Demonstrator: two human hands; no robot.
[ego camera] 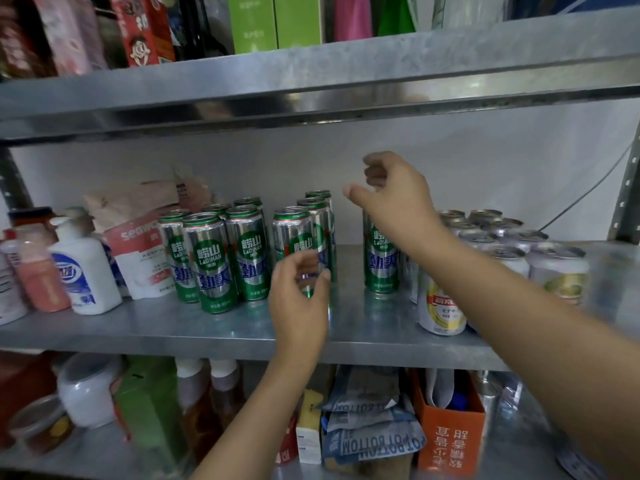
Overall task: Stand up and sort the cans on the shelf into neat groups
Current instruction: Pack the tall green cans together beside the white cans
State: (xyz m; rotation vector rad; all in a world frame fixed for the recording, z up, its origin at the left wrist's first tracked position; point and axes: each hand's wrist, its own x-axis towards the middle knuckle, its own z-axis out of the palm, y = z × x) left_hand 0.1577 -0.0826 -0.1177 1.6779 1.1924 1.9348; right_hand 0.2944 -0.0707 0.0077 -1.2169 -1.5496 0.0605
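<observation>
Several tall green-and-silver cans stand upright on the metal shelf (207, 327): a tight group (214, 258) at left, a few more (294, 237) beside it, and a lone green can (381, 258) further right. Short white-and-yellow cans (441, 313) cluster at the right. My left hand (299, 299) hovers in front of the middle green cans, fingers curled and apart, holding nothing. Raised above the lone green can, my right hand (391, 192) has thumb and fingers apart and grips nothing; its forearm hides part of that can and of the short cans.
A white pump bottle (83, 268), a pink bottle (38, 271) and a red-and-white pouch (138, 251) crowd the shelf's left end. The upper shelf (311, 81) hangs close overhead with cartons. An upright post (623, 202) bounds the right. Boxes and bottles fill the shelf below.
</observation>
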